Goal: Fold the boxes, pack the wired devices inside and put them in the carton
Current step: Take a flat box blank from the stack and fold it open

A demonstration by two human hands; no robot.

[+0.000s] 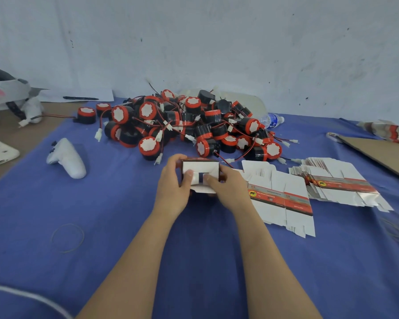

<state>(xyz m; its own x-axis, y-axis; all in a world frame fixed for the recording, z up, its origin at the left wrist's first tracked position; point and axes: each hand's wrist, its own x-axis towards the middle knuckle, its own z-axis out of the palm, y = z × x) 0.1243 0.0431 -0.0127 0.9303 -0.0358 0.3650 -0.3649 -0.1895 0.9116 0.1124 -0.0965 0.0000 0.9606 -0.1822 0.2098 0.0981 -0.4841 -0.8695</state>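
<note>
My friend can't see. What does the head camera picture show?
The left hand and right hand grip a small white box over a blue cloth, pressing its flaps. Behind it lies a pile of red-and-black wired devices; flat unfolded boxes lie on the right.

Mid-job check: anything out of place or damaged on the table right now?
A water bottle lies on its side beside the device pile. At the far right, a bundle of flat boxes looks crumpled.
</note>
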